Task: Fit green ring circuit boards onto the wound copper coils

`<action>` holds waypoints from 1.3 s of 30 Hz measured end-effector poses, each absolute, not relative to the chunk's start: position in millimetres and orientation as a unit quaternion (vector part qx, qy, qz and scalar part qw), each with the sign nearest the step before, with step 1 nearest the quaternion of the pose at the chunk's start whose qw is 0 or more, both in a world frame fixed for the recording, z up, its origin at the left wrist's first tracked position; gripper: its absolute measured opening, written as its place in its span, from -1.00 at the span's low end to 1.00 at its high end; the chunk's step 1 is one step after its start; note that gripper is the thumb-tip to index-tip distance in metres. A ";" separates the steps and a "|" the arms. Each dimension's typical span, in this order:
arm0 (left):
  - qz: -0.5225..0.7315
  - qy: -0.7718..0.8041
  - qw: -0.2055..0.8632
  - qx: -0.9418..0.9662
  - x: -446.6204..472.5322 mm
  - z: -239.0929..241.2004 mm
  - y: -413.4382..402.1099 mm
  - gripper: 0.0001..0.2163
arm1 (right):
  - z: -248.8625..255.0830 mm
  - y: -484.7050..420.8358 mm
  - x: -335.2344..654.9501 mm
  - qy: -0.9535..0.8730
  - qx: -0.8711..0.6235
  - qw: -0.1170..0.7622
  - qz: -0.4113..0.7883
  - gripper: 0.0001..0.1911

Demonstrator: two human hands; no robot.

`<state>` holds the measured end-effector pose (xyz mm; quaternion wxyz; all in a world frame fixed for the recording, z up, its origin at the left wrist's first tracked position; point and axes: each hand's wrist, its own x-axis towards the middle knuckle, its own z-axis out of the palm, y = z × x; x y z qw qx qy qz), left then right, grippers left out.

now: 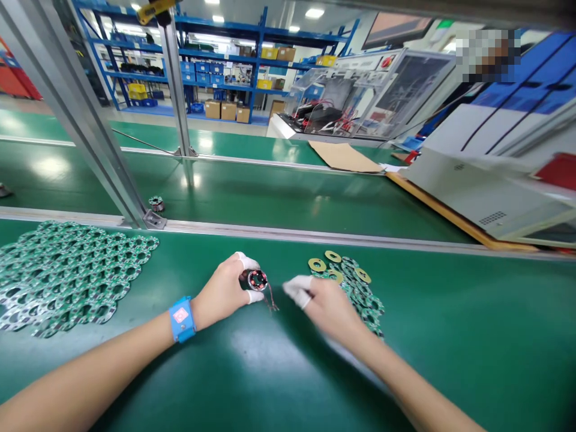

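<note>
My left hand point(227, 289), with white finger cots and a blue wrist strap point(182, 318), is closed around a small round motor stator point(255, 280) with copper windings and thin wires trailing from it. My right hand point(321, 300), also with finger cots, is blurred by motion just right of the stator, fingers pinched near the wires. Behind it lies a loose pile of small ring-shaped circuit boards point(355, 285), green and gold.
A large panel sheet of green ring boards point(67, 276) lies at the left on the green bench point(450, 348). A metal rail point(315, 236) divides off the conveyor belt, where another stator point(156, 204) sits by an aluminium post. White equipment boxes point(486, 180) stand at right.
</note>
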<state>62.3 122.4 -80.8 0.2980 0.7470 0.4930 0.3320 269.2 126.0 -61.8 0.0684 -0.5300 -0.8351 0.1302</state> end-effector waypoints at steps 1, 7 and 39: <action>0.317 0.488 0.309 0.752 61.8 -83.0 123.4 -0.72 | -58.8 135.6 278.0 -0.820 -0.561 0.068 0.088 -0.75; 0.233 0.425 0.371 0.792 56.7 -83.2 124.6 -0.42 | -63.6 175.0 304.5 -0.806 -0.589 -0.027 -0.049 -0.61; 0.286 0.477 0.296 0.776 68.6 -62.0 116.9 -0.69 | -51.9 137.4 275.3 -0.858 -0.393 0.304 0.133 -0.73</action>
